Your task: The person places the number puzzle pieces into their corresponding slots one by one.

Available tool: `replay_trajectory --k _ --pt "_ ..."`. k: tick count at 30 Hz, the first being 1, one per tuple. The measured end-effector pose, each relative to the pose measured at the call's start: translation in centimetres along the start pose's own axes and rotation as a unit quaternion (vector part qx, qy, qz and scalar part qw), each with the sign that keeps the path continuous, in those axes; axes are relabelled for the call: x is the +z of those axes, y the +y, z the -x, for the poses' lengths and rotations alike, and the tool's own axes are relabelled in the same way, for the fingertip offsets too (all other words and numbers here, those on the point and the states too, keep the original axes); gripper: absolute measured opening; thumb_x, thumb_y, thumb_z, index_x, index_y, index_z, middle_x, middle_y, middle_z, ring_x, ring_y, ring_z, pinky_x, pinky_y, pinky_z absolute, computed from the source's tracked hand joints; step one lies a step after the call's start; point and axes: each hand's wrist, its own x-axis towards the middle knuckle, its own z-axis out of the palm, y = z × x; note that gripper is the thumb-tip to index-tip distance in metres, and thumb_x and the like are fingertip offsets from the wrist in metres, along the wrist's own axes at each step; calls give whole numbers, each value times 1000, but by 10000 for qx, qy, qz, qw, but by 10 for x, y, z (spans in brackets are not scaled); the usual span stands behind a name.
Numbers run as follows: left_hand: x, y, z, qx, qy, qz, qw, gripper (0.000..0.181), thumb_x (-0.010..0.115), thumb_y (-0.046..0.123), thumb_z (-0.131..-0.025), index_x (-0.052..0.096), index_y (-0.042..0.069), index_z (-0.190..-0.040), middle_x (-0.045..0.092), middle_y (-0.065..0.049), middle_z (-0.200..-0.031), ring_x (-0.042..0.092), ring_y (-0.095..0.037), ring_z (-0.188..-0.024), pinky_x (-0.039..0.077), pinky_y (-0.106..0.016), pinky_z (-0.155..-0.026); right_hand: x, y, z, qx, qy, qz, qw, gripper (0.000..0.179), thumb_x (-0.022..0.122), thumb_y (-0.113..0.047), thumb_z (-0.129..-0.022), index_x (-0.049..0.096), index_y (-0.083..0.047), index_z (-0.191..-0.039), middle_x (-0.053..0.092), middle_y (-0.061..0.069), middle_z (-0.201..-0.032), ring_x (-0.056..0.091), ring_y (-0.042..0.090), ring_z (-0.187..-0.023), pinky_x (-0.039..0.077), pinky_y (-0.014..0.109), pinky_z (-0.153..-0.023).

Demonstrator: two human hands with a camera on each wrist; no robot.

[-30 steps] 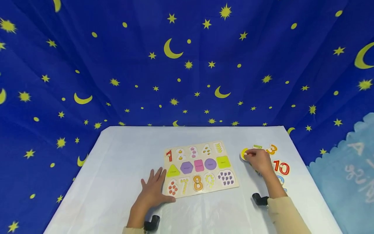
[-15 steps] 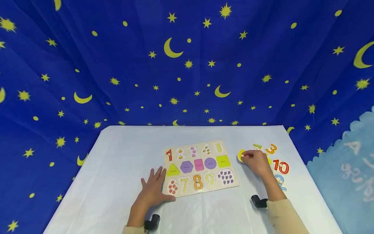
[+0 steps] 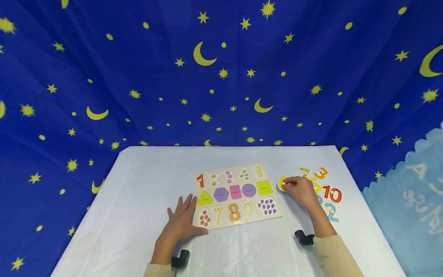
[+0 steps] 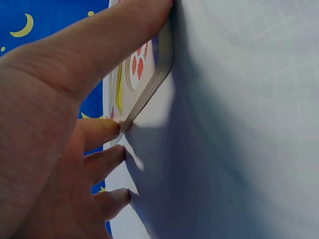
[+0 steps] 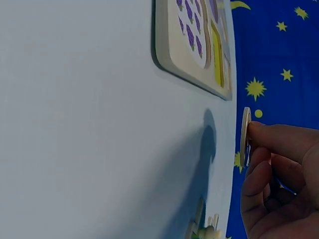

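Note:
A wooden number puzzle board lies on the white table, its recesses printed with small fruits and a middle row of coloured shapes. Seated in it are a red 1 piece and an orange 8 piece. My left hand is spread at the board's left side, thumb along the near corner and fingertips by the edge. Between thumb and fingers, my right hand pinches a round yellow number puzzle piece by its knob. That piece is raised over the table, just right of the board; its digit is partly covered.
Loose pieces lie right of the board: a green 7, an orange 3, a yellow 5, a red 10 and a blue 2. Another blue piece is partly behind the right wrist. A blue star-patterned curtain stands behind the table.
My right hand has carried the yellow piece a little left, toward the board, uncovering more of the loose pieces. My left hand has stayed at the board's corner.

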Motion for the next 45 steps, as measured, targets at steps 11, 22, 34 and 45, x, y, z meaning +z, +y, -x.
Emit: replay_trajectory --k 11,22,34,45 --pt "0 -1 0 90 66 -17 9999 123 80 66 -56 29 8 -151 20 -12 -158 6 -42 -142 3 -76 -99 11 -7 6 -109 -75 -193 9997 22 73 -18 -84 72 -2 -99 67 6 -84 58 19 -73 47 33 -65" --pt "-2 3 -2 16 -10 -11 10000 121 82 63 -57 29 8 -152 19 -12 -158 6 -41 -143 3 -74 -100 16 -11 10 -188 -219 -139 9995 24 73 -20 -85 72 -3 -102 66 4 -85 57 18 -73 47 32 -65" --pt "-2 3 -1 -95 -21 61 9999 120 84 59 -59 28 9 -152 18 -11 -158 4 -40 -143 3 -74 -100 33 -31 16 -386 -439 -252 9980 23 75 -19 -83 72 -4 -100 63 2 -82 55 18 -73 45 33 -67" --pt "-3 4 0 -20 -68 45 10000 119 82 60 -60 28 8 -152 20 -12 -158 6 -42 -143 3 -75 -100 42 -41 18 -719 -477 -197 9961 20 76 -14 -82 72 -4 -98 62 1 -80 54 16 -71 46 33 -66"
